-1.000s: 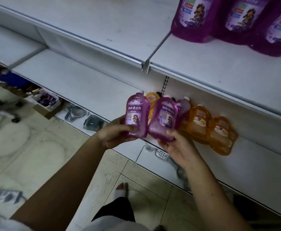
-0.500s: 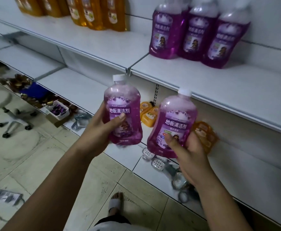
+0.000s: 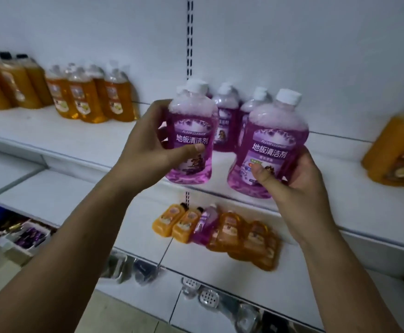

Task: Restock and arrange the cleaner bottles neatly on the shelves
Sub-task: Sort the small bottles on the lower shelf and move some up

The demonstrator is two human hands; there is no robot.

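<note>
My left hand (image 3: 145, 150) grips a purple floor-cleaner bottle (image 3: 192, 131) with a white cap, held upright in front of the upper shelf (image 3: 76, 140). In my right hand (image 3: 297, 186) is a second purple bottle (image 3: 275, 140), also upright, thumb across its label. Behind them several purple bottles (image 3: 227, 116) stand at the back of the upper shelf. Orange bottles (image 3: 90, 99) stand in a group to the left on the same shelf. On the lower shelf (image 3: 52, 198) lie several orange bottles and one purple bottle (image 3: 207, 224), flat on their sides.
A large orange bottle (image 3: 397, 150) stands at the right edge of the upper shelf. More orange bottles with dark caps (image 3: 9, 82) stand far left. Small packaged goods (image 3: 196, 292) lie on the lowest shelf. A box of purple items (image 3: 31, 236) sits low at left.
Both hands have lifted the two purple bottles from the level of the lower shelf up to the upper shelf, and my view has tilted upward with them.
</note>
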